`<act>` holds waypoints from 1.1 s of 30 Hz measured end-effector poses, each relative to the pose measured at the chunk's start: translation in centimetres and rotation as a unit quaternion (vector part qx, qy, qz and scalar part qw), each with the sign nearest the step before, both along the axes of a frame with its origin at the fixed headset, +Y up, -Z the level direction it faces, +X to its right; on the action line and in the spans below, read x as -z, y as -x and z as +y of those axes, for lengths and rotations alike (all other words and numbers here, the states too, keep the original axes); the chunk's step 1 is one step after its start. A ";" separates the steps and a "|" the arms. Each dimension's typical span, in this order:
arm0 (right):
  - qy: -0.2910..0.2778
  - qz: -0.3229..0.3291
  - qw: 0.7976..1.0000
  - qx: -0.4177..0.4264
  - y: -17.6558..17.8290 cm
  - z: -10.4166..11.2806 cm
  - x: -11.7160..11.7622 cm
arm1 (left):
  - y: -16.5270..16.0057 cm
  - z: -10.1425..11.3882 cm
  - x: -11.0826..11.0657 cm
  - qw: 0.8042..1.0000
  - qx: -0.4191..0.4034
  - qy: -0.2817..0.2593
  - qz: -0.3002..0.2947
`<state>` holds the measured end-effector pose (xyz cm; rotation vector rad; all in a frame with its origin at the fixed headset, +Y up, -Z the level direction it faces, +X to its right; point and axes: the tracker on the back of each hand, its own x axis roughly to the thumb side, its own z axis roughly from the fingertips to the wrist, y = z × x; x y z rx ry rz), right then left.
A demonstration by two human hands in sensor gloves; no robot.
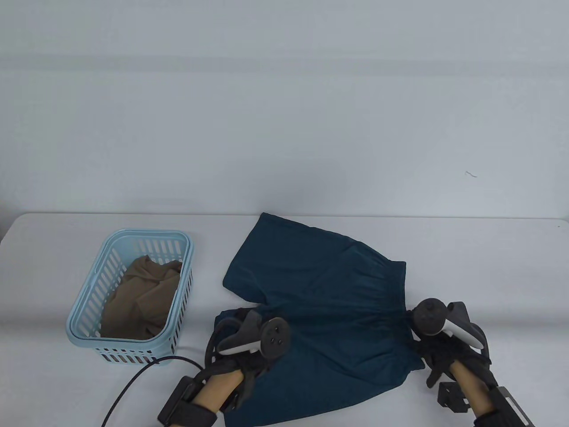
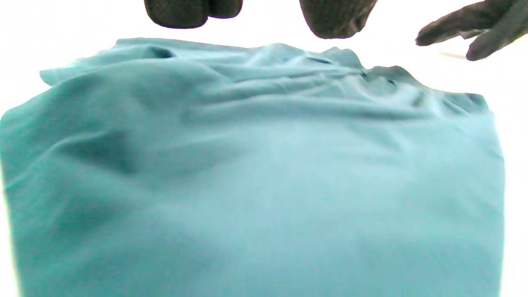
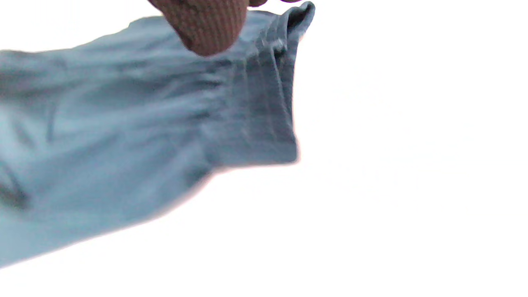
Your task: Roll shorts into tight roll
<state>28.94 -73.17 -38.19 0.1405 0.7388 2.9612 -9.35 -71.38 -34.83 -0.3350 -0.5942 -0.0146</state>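
Observation:
Dark teal shorts [image 1: 329, 302] lie spread flat on the white table, waistband to the right and legs to the left. My left hand [image 1: 242, 327] rests over the near leg's hem. In the left wrist view its fingertips [image 2: 177, 12] hang just above the cloth [image 2: 255, 173] without gripping it. My right hand [image 1: 422, 344] is at the near corner of the waistband. In the right wrist view one fingertip [image 3: 206, 29] lies over the gathered waistband [image 3: 264, 103]; a pinch cannot be made out. More gloved fingers [image 2: 474, 29] show beyond the shorts' far edge.
A light blue slotted basket [image 1: 84, 331] holding a brown garment [image 1: 142, 298] stands left of the shorts. A black cable [image 1: 133, 382] runs from my left wrist along the table's front. The table's far edge meets a white wall.

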 end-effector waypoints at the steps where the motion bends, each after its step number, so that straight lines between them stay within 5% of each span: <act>1: 0.001 0.019 0.999 -0.027 0.1 -0.3 -0.6 | 0.6 -0.1 -1.3 1.000 0.007 0.011 -0.009; 8: 0.034 0.060 0.992 -0.103 1.8 -2.8 -1.6 | 2.9 -3.0 -6.6 0.992 0.086 0.088 -0.034; 18: 0.026 0.044 0.995 -0.089 2.2 -4.0 -1.5 | 3.4 -7.1 -6.6 0.985 0.115 0.126 -0.018; 28: -0.094 0.022 0.993 -0.062 2.1 -3.7 -1.4 | 4.0 -6.2 -6.0 0.998 0.051 0.028 0.010; 33: -0.122 -0.005 0.992 -0.004 1.2 -2.6 -1.2 | 5.3 -3.3 -5.2 0.997 -0.057 -0.014 0.043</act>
